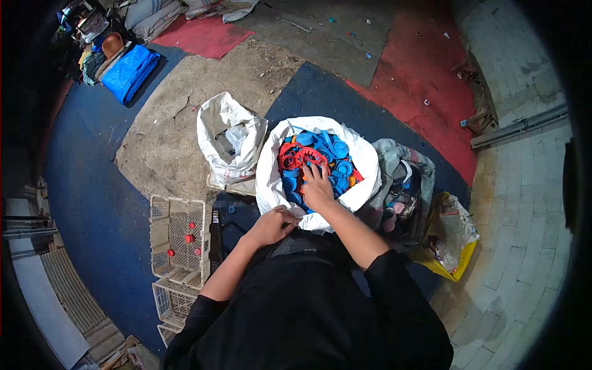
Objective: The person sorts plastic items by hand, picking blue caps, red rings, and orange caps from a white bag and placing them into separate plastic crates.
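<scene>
A large white sack [364,157] stands open in front of me, filled with blue, red and orange plastic pieces [340,148]. My right hand [317,188] reaches into it, fingers spread on the pieces beside a red ring-shaped part [312,156]. At the sack's near left rim is my left hand [272,226], its fingers closed on the white edge.
Left of the sack stands a smaller white sack [213,145]; right are a grey sack [425,169] and a yellow bag [459,265]. Beige crates [159,246] with a few red pieces are at lower left. A blue folded tarp [131,73] lies at upper left.
</scene>
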Action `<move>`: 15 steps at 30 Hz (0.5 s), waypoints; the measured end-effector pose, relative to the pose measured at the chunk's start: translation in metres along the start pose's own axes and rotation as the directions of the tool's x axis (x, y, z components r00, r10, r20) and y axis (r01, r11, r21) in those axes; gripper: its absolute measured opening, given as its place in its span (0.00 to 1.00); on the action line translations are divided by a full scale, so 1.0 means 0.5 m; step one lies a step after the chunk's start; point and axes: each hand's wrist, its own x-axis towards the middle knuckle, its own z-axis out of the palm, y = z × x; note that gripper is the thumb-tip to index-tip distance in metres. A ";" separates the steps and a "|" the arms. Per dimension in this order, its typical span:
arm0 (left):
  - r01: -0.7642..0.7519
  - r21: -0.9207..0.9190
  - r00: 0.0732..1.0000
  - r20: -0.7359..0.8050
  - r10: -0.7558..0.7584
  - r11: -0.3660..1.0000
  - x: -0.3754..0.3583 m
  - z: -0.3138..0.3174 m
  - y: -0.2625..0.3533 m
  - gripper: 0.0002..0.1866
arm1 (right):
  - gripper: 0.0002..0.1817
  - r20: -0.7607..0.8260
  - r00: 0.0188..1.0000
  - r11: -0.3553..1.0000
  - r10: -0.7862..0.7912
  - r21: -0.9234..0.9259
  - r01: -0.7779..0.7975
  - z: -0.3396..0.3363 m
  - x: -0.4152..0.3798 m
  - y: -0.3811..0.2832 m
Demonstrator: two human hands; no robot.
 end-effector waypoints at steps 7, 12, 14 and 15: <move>0.040 -0.064 0.999 0.004 -0.040 0.997 -0.004 -0.008 0.015 0.15 | 0.16 -0.327 0.905 0.709 0.271 0.704 0.042 -0.058 -0.037 0.000; 0.038 -0.041 0.999 -0.016 -0.038 0.998 -0.002 -0.011 0.014 0.15 | 0.18 0.192 0.925 -0.522 0.327 0.853 0.008 -0.071 -0.086 -0.004; 0.074 -0.096 0.997 -0.009 -0.076 0.993 0.006 -0.021 0.021 0.15 | 0.20 0.169 0.949 -0.706 0.267 0.704 0.073 -0.098 -0.100 -0.006; 0.092 -0.122 0.996 -0.003 -0.093 0.988 0.010 -0.027 0.025 0.15 | 0.21 0.151 0.959 -0.785 0.241 0.612 0.101 -0.107 -0.104 -0.006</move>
